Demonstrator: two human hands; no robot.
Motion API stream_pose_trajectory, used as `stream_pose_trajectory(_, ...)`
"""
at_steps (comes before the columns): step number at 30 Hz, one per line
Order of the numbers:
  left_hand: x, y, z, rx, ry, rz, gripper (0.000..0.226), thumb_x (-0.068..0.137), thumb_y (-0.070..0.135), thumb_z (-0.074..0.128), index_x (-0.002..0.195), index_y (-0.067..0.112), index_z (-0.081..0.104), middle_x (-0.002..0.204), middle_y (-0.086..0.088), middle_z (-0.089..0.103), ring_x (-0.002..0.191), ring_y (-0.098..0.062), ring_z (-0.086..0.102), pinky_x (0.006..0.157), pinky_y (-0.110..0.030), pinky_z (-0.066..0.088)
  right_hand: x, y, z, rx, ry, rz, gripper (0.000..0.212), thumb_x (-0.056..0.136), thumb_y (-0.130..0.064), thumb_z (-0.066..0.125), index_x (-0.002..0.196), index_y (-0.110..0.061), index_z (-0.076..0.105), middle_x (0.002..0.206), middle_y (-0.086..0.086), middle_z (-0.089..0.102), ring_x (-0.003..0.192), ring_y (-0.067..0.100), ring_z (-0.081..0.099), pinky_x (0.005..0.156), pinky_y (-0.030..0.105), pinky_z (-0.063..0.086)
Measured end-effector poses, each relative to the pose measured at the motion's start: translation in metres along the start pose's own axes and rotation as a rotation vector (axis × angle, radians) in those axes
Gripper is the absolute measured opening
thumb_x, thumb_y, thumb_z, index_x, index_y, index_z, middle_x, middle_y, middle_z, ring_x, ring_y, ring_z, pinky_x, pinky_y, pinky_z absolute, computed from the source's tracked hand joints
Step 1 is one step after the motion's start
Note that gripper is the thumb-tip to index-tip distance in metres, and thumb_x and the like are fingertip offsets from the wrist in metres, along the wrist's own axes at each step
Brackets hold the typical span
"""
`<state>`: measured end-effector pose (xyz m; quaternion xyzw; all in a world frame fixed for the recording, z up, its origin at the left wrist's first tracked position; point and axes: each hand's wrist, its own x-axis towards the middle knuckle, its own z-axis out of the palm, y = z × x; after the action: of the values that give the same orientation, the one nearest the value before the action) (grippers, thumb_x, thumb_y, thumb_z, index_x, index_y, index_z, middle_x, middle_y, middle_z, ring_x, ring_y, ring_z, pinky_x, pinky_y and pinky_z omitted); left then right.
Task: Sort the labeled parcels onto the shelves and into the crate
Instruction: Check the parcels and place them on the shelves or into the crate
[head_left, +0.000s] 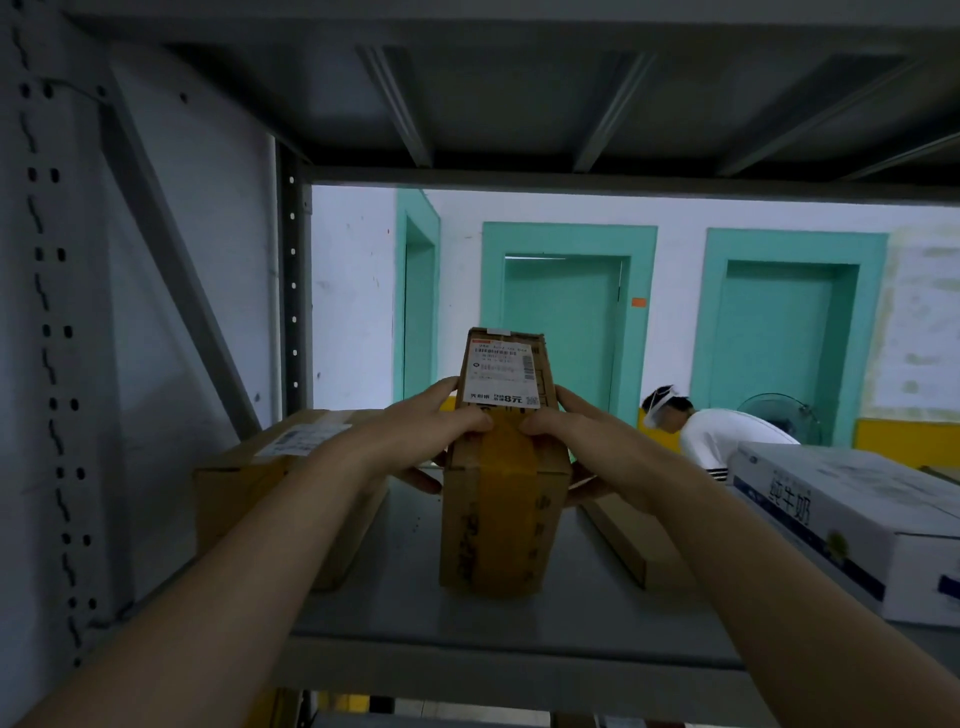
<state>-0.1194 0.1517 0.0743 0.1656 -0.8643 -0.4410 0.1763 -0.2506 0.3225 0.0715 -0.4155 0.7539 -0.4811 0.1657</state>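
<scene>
Centre frame: left hand (415, 431) and right hand (587, 441) clasp the taped parcel (498, 499) by its sides on the shelf (415, 613); stiff cardboard, probably light.

Teal doors (563, 332), bent-over person (722, 434), fan (779, 415)

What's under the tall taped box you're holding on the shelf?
The tall taped box stands on bare grey shelf, both hands gripping its sides. Whether anything lies beneath it is hidden.

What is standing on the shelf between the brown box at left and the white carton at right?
In the head view, a tall taped parcel, gripped by both hands.
</scene>
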Motion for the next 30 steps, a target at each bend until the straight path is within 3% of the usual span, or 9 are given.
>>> stream_pose_trajectory(4, 0.006, -0.001, -0.002, -0.016, -0.013, -0.067, 0.037, 0.095, 0.047, 0.054, 0.131, 0.046, 0.047, 0.113, 0.0, 0.069, 0.105, -0.02, 0.066, 0.09, -0.044, 0.058, 0.006, -0.005, 0.007, 0.016, -0.006, 0.042, 0.026, 0.096, -0.039, 0.057, 0.122, -0.037, 0.058, 0.101, -0.002, 0.074, 0.083, 0.016, 0.074, 0.069, 0.032, 0.062)
stream_pose_trajectory(10, 0.016, -0.009, -0.002, -0.062, 0.016, -0.126, 0.032, 0.094, 0.048, 0.056, 0.124, 0.036, 0.056, 0.111, -0.006, 0.069, 0.107, -0.022, 0.064, 0.089, -0.042, 0.056, 0.016, -0.002, 0.015, -0.01, 0.019, 0.066, 0.027, 0.096, -0.05, 0.054, 0.118, -0.035, 0.06, 0.091, -0.003, 0.076, 0.074, 0.011, 0.073, 0.058, 0.025, 0.057)
stream_pose_trajectory(17, 0.021, -0.017, 0.002, -0.115, 0.017, -0.188, 0.034, 0.092, 0.051, 0.059, 0.115, 0.027, 0.064, 0.097, -0.006, 0.072, 0.1, -0.02, 0.064, 0.082, -0.036, 0.054, 0.022, 0.004, 0.021, 0.016, 0.024, 0.174, 0.034, 0.095, -0.056, 0.051, 0.112, -0.029, 0.062, 0.104, 0.008, 0.072, 0.092, 0.028, 0.071, 0.091, 0.046, 0.058)
stream_pose_trajectory(22, 0.025, -0.023, 0.008, -0.132, -0.003, -0.202, 0.037, 0.09, 0.056, 0.059, 0.115, 0.03, 0.064, 0.108, -0.008, 0.073, 0.106, -0.022, 0.066, 0.092, -0.041, 0.054, 0.028, 0.013, 0.026, 0.043, 0.055, 0.181, 0.035, 0.089, -0.055, 0.056, 0.115, -0.031, 0.06, 0.106, 0.007, 0.069, 0.093, 0.026, 0.069, 0.092, 0.051, 0.057)
stream_pose_trajectory(26, 0.029, -0.027, 0.01, -0.144, 0.032, -0.179, 0.038, 0.088, 0.055, 0.062, 0.114, 0.028, 0.064, 0.104, -0.007, 0.074, 0.103, -0.022, 0.067, 0.097, -0.044, 0.053, 0.03, 0.017, 0.029, 0.071, 0.053, 0.171, 0.026, 0.092, -0.053, 0.054, 0.112, -0.036, 0.057, 0.105, 0.005, 0.068, 0.095, 0.026, 0.068, 0.093, 0.053, 0.056)
stream_pose_trajectory(30, 0.029, -0.029, 0.011, -0.155, 0.078, -0.172, 0.044, 0.084, 0.058, 0.064, 0.113, 0.025, 0.065, 0.099, -0.004, 0.075, 0.099, -0.02, 0.069, 0.097, -0.044, 0.054, 0.03, 0.02, 0.029, 0.086, 0.033, 0.172, 0.039, 0.093, -0.056, 0.054, 0.125, -0.034, 0.054, 0.108, 0.003, 0.067, 0.098, 0.025, 0.067, 0.093, 0.052, 0.056)
